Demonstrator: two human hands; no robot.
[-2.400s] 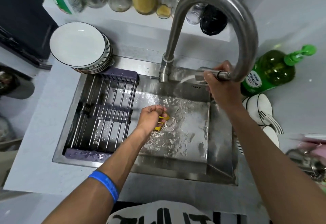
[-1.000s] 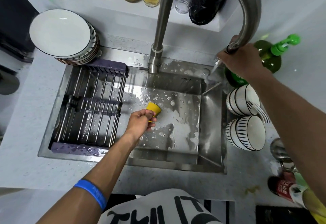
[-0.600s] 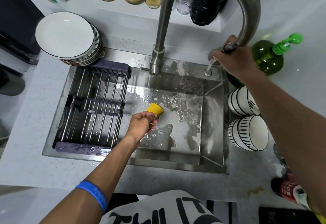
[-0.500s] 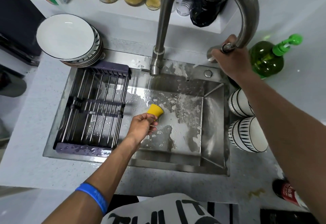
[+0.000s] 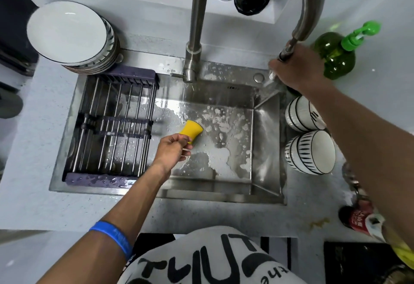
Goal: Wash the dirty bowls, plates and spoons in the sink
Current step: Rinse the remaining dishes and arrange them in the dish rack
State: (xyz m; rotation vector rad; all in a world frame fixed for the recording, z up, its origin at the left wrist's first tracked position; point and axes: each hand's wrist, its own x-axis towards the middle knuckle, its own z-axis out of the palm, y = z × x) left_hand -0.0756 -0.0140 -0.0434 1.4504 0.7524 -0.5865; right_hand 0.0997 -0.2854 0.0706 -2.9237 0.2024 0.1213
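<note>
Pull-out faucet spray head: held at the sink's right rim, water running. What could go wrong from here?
1. The right hand holds the steel pull-out spray head over the steel sink's rim; water may well spill onto the grey counter.
2. Two striped white bowls lie on their sides beside that rim; the forearm could knock them.
3. The left hand pinches the wet yellow sponge; it could slip.

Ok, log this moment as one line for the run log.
left hand: holds yellow sponge over sink | right hand: grips pull-out sprayer | bowls: on counter, unwashed
</note>
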